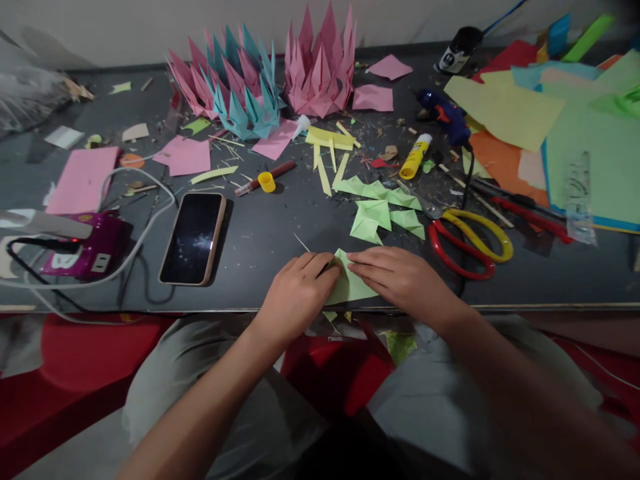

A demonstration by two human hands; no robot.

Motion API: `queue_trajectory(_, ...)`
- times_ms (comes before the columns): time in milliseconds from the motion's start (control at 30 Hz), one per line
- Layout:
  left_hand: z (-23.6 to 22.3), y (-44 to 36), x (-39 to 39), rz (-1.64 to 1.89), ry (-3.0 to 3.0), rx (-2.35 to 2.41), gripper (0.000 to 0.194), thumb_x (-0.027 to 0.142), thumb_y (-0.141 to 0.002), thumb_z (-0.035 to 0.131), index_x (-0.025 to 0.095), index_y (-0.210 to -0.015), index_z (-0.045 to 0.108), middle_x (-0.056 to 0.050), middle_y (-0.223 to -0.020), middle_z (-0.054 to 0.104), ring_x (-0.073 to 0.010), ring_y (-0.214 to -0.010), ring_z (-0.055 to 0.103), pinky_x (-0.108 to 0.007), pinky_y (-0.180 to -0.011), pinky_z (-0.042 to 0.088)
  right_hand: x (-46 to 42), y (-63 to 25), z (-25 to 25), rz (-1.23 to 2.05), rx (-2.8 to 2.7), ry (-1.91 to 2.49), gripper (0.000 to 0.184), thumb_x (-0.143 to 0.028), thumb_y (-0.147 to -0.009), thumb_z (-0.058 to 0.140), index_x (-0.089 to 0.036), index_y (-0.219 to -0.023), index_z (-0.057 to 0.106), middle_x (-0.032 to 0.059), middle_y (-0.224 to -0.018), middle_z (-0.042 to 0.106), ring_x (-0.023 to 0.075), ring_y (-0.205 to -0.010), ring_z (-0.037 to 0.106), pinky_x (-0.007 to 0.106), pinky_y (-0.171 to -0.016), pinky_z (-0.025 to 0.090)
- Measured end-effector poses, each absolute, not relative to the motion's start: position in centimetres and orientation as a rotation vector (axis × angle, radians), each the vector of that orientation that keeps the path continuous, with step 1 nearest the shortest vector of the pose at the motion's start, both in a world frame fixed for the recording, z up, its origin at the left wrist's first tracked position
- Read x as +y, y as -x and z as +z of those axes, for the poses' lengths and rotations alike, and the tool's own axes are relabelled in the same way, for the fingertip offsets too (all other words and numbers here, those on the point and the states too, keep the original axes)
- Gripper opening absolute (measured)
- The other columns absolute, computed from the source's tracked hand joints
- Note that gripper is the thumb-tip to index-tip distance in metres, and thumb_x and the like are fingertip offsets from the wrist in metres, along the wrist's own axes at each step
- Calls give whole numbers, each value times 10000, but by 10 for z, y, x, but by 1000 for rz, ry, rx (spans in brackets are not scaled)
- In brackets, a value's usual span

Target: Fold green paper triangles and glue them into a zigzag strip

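A light green paper piece (350, 285) lies at the near edge of the dark table (260, 240). My left hand (295, 293) has its fingers curled and pressed on the paper's left side. My right hand (400, 277) lies with its fingers flat and together on the paper's top and right part, pressing it down. The two hands nearly touch at the fingertips. Several folded green paper pieces (380, 207) lie just beyond them.
Red and yellow scissors (470, 243) lie right of my hands. A phone (194, 237) lies to the left, beside a purple device (85, 250) with cables. Pink and blue paper crowns (270, 80), a glue stick (415, 157), a glue gun (447, 117) and coloured sheets (550, 127) fill the back.
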State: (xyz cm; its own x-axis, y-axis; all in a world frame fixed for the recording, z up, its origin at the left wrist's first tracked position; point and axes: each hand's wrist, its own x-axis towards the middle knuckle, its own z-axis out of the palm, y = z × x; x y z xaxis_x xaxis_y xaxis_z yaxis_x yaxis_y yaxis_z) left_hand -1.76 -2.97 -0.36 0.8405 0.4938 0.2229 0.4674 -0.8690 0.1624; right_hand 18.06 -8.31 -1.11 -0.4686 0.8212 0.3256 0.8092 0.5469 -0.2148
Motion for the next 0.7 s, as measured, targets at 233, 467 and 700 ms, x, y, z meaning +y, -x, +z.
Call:
queue_trajectory(233,-2,18,-30,358,-2945,764,179,158,-897,422,145,-967,585,-81,-1039,600,-187,-875,551,-322,-763,474,-83,-181,-12,65,-2404,1340,267,-166,-899,405,-161,-1004,652,74,-1099,656,189,-991,598,349,-825,494)
queue_trajectory(467,-3,15,-29,390,-2946,752,177,151,-898,412,142,-951,581,-79,-1086,611,-200,-959,557,-317,-762,472,-83,-181,-12,49,-2404,1329,255,-165,-893,415,-153,-993,650,76,-1095,656,197,-988,598,360,-813,501)
queue_trajectory(700,1,9,-32,342,-2977,783,177,138,-877,442,146,-999,570,-52,-1204,591,-221,-1113,518,-345,-791,463,-82,-180,-13,40,-2415,1340,233,-147,-872,445,-130,-985,648,82,-1085,658,207,-1000,585,361,-827,489)
